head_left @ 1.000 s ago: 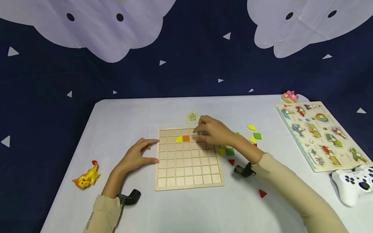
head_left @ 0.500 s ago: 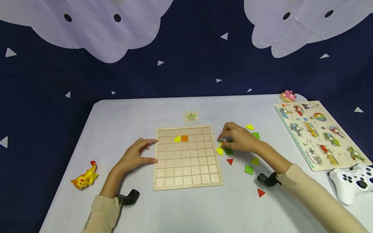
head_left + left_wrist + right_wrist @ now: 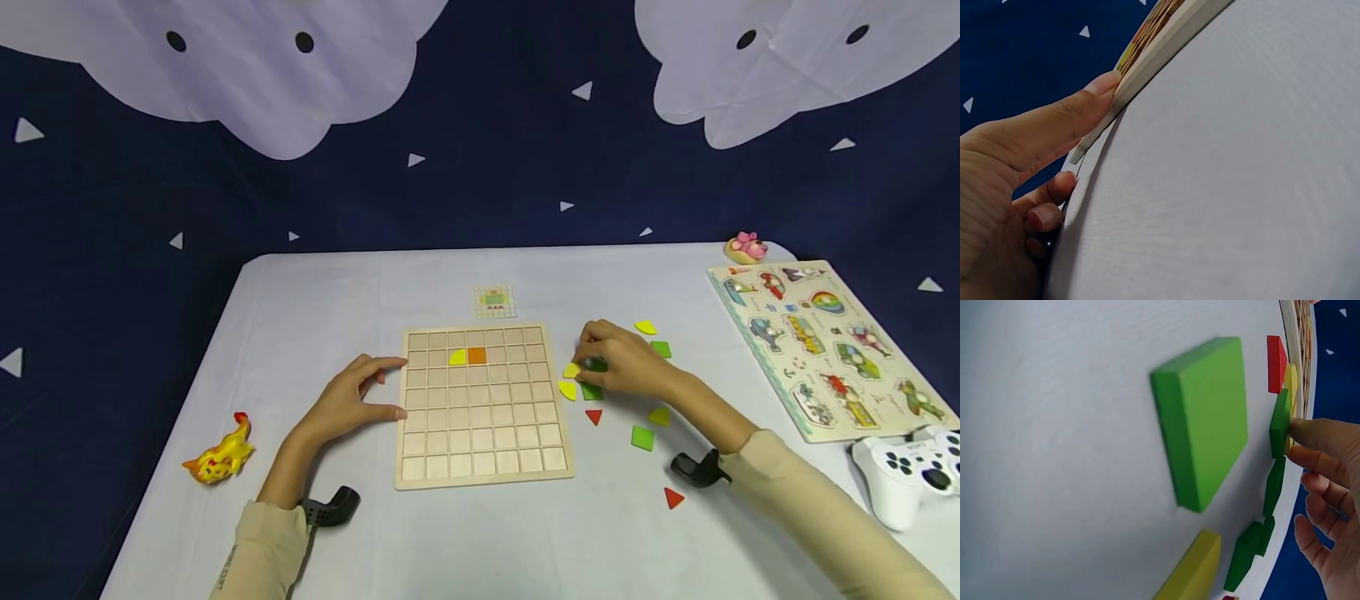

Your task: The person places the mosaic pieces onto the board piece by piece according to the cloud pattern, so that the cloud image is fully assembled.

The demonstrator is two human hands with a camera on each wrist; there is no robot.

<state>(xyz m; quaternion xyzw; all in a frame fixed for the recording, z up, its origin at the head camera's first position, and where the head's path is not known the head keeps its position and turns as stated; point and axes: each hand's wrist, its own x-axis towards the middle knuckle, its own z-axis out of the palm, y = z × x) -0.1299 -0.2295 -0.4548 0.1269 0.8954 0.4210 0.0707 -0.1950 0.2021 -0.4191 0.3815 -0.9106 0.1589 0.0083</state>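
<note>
- Pale wooden grid board (image 3: 480, 408) lies flat near the middle of the white table (image 3: 315, 300), and it is my landmark for everything else.
- White table carries, well to the right of the board, a large wooden picture puzzle with vehicles (image 3: 821, 346), and at that puzzle's near corner a white game controller (image 3: 911, 471).
- Yellow and red toy dragon (image 3: 221, 454) sits well to the left of the board, near the table's left edge.
- Small printed pattern card (image 3: 494, 301) lies just behind the board's far edge.
- My left hand (image 3: 348, 400) rests against the board's left edge: in the left wrist view the thumb (image 3: 1066, 119) presses the board's rim (image 3: 1160, 47), while the other fingers curl loosely under and hold nothing.
- My right hand (image 3: 626, 362) is just right of the board, over the loose pieces; its fingertips (image 3: 1319, 440) pinch a dark green square tile (image 3: 596, 364), tilted up on edge.
- Light green square tile (image 3: 642, 437) lies flat further right of the board, toward me.
- Orange square tile (image 3: 477, 357) sits in a cell in the board's second row from the far edge, with a yellow quarter-round tile (image 3: 458, 357) in the cell touching it on the left.
- Red triangle tile (image 3: 594, 416) lies just off the board's right edge, near two yellow curved tiles (image 3: 568, 388).
</note>
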